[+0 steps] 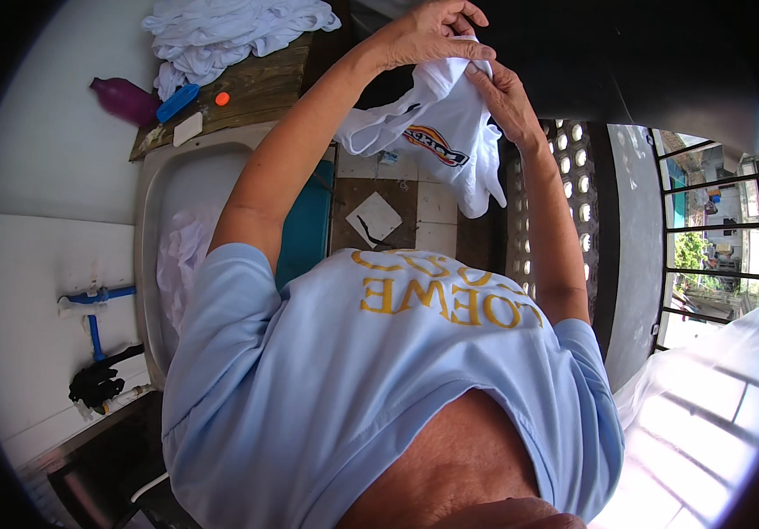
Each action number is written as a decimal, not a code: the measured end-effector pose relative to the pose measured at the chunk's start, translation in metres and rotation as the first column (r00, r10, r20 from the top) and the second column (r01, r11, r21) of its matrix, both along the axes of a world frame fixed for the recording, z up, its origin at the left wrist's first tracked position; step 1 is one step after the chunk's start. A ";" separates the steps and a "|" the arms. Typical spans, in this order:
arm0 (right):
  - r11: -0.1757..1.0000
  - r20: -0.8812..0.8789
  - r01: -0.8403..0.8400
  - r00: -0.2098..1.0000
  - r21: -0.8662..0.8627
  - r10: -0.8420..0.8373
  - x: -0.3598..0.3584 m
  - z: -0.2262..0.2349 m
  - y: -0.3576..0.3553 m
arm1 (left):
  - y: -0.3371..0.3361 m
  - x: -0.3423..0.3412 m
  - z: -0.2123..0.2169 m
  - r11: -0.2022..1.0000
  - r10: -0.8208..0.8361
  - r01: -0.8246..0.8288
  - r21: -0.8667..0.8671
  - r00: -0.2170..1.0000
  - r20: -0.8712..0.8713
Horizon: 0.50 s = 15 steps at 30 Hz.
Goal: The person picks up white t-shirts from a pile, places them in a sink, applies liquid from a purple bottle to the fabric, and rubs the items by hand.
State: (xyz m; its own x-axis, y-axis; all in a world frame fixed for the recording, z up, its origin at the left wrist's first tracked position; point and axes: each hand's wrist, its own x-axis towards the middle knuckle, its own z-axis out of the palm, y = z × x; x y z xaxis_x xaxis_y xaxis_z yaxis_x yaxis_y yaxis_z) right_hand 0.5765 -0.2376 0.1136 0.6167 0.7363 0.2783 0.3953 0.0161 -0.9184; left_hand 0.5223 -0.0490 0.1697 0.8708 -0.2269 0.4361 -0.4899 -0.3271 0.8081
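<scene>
A white shirt [446,106] with a colourful printed emblem hangs from my two raised hands. My left hand [432,33] is closed at its upper edge, thumb against the cloth and fingers curled above it. Just to the right and a little lower, my right hand [508,99] pinches the same edge between thumb and fingers. The cloth droops in loose folds below and to the left of the hands, over a tiled floor.
At left is a grey sink [146,189] with wet white cloth [187,256] in it. A wooden board [266,86] beyond it bears a white laundry pile [234,40], purple bottle [123,100], blue brush [177,103], white block [188,130] and orange cap [221,99]. A barred window [719,227] is at right.
</scene>
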 end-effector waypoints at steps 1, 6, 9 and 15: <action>0.998 -0.095 -0.002 0.995 0.059 0.007 0.006 0.000 0.000 | 0.010 -0.005 -0.016 0.997 0.079 -0.079 -0.001 0.997 0.026; 0.955 -0.410 -0.065 0.893 0.288 0.185 0.033 0.006 -0.006 | 0.035 -0.055 -0.151 0.915 0.316 -0.243 0.324 0.928 -0.198; 0.970 -0.412 -0.036 0.901 0.242 0.137 0.048 0.008 -0.009 | 0.046 -0.076 -0.186 0.885 0.459 -0.399 0.240 0.834 -0.306; 0.995 -0.458 0.093 0.886 0.038 -0.065 0.107 0.000 -0.026 | 0.092 -0.089 -0.125 0.828 0.535 -0.558 -0.057 0.816 -0.219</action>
State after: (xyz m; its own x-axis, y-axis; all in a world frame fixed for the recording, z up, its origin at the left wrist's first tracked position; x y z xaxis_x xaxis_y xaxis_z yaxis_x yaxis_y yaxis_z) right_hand 0.6840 -0.2635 0.1140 0.7414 0.6710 -0.0076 -0.0648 0.0604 -0.9961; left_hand 0.4335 0.0431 0.0443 0.9031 0.3513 0.2469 -0.0952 -0.3969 0.9129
